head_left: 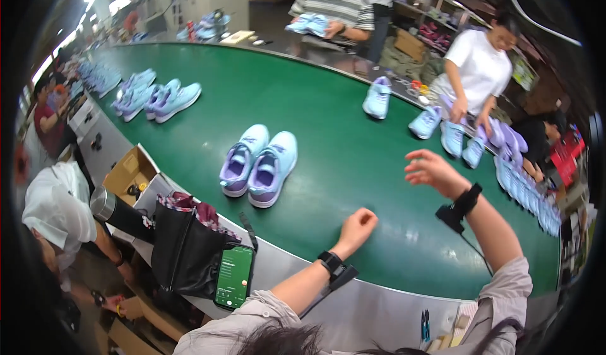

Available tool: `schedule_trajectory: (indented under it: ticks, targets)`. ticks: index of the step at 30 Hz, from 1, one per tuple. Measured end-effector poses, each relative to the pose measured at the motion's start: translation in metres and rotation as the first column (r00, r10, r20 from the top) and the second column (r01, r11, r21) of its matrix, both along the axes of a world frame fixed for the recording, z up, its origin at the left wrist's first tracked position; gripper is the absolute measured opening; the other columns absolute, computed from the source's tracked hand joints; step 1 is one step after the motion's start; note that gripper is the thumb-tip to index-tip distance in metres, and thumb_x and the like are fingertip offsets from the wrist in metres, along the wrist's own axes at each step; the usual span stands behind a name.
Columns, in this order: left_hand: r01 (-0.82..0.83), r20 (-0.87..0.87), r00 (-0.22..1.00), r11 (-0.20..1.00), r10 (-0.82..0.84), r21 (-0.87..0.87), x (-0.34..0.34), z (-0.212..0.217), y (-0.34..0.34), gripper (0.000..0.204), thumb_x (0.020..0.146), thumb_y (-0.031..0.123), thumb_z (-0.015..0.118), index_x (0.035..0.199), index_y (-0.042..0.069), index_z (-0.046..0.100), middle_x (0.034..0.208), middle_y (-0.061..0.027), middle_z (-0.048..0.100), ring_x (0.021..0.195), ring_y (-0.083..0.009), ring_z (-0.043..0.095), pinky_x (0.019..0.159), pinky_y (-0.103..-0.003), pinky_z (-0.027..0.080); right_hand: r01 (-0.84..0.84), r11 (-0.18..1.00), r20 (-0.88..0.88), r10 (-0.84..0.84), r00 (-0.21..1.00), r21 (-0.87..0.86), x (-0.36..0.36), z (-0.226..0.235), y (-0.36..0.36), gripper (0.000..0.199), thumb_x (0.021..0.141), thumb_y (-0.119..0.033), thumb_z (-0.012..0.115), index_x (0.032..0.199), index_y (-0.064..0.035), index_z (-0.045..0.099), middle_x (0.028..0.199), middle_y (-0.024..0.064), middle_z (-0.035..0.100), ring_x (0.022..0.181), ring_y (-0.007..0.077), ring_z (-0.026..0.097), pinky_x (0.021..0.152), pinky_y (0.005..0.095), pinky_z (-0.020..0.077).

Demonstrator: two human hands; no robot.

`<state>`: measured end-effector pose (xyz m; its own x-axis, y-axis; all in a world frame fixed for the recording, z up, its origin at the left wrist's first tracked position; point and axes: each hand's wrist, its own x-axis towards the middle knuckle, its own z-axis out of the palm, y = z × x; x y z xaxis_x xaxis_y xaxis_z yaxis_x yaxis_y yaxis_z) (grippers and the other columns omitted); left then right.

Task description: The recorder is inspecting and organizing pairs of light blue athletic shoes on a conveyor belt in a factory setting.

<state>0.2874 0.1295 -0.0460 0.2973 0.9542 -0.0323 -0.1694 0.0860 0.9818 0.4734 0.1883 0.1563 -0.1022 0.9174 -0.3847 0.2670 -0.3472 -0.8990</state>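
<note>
My left hand (356, 230) hovers over the near part of the green belt (334, 159), its fingers curled closed and nothing visible in them. Farther right, my right hand (435, 173) is raised above the belt with its fingers bent but apart, holding nothing. A pair of light blue sneakers with purple linings stands left of my hands: a left shoe (245, 159) and a right shoe (273, 171), side by side, toes pointing away. Neither hand touches them. Beyond my right hand, more blue shoes (452, 138) stand near the belt's far right edge.
Several sneakers (177, 101) stand at the belt's far left. A phone (233, 276), black bag (189, 244), dark bottle (120, 213) and cardboard box (130, 172) crowd the near left ledge. Across the belt, one person (331, 8) holds shoes; another (480, 61) handles shoes at right.
</note>
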Motion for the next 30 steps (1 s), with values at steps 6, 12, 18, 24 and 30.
schedule_trajectory:
  ticks: [6,12,18,24,30]
  targets:
    - [-0.117,-0.137,0.98,0.973,0.146,0.199,0.002,0.004,-0.003,0.013,0.083,0.018,0.057,0.078,0.006,0.056,0.071,-0.0087,0.057,0.063,-0.0247,0.056,0.057,-0.035,0.045,0.375,0.927,-0.362,-0.353,0.863,-0.01,0.055,-0.138,0.225,0.043,0.085,-0.008,0.06,0.122,0.0012,0.042,0.116,0.0181,0.049,0.11,0.0332,0.052,0.087,0.0404,0.0525]
    - [-0.042,-0.416,0.906,0.995,0.076,0.091,0.008,0.007,-0.007,0.012,0.072,0.017,0.059,0.076,0.008,0.066,0.067,-0.0145,0.058,0.07,-0.0324,0.058,0.072,-0.044,0.045,0.602,0.79,-0.569,-0.442,0.694,0.12,0.089,-0.271,0.412,0.049,0.092,-0.026,0.057,0.121,0.0099,0.041,0.119,0.0237,0.048,0.096,0.0338,0.057,0.083,0.0388,0.0573]
    - [-0.105,-0.355,0.919,0.973,0.173,0.204,0.028,-0.031,-0.015,0.008,0.069,0.016,0.059,0.067,0.01,0.064,0.063,-0.0141,0.058,0.065,-0.0333,0.058,0.069,-0.046,0.045,-0.315,0.731,0.787,-0.489,0.377,0.605,0.146,-0.282,0.442,0.037,0.088,-0.026,0.058,0.103,0.0081,0.053,0.097,0.0218,0.057,0.083,0.0332,0.058,0.072,0.0372,0.0537]
    - [-0.123,-0.383,0.897,0.957,0.221,0.263,0.031,-0.022,-0.012,0.012,0.069,0.021,0.058,0.06,0.013,0.061,0.062,-0.0097,0.06,0.065,-0.0315,0.059,0.069,-0.046,0.044,-0.354,0.882,0.919,-0.183,0.349,0.31,0.226,-0.258,0.366,0.017,0.087,0.002,0.035,0.094,0.0121,0.047,0.099,0.02,0.051,0.111,0.0367,0.048,0.107,0.0535,0.0355]
    - [-0.2,-0.405,0.842,0.904,0.355,0.377,0.008,0.008,-0.011,0.011,0.067,0.022,0.059,0.06,0.014,0.061,0.063,-0.0078,0.06,0.066,-0.0305,0.059,0.063,-0.049,0.04,0.602,0.735,-0.293,-0.529,0.797,0.312,0.218,-0.254,0.352,0.038,0.077,-0.004,0.067,0.111,-0.002,0.051,0.11,0.0152,0.049,0.093,0.0252,0.052,0.076,0.0316,0.054]
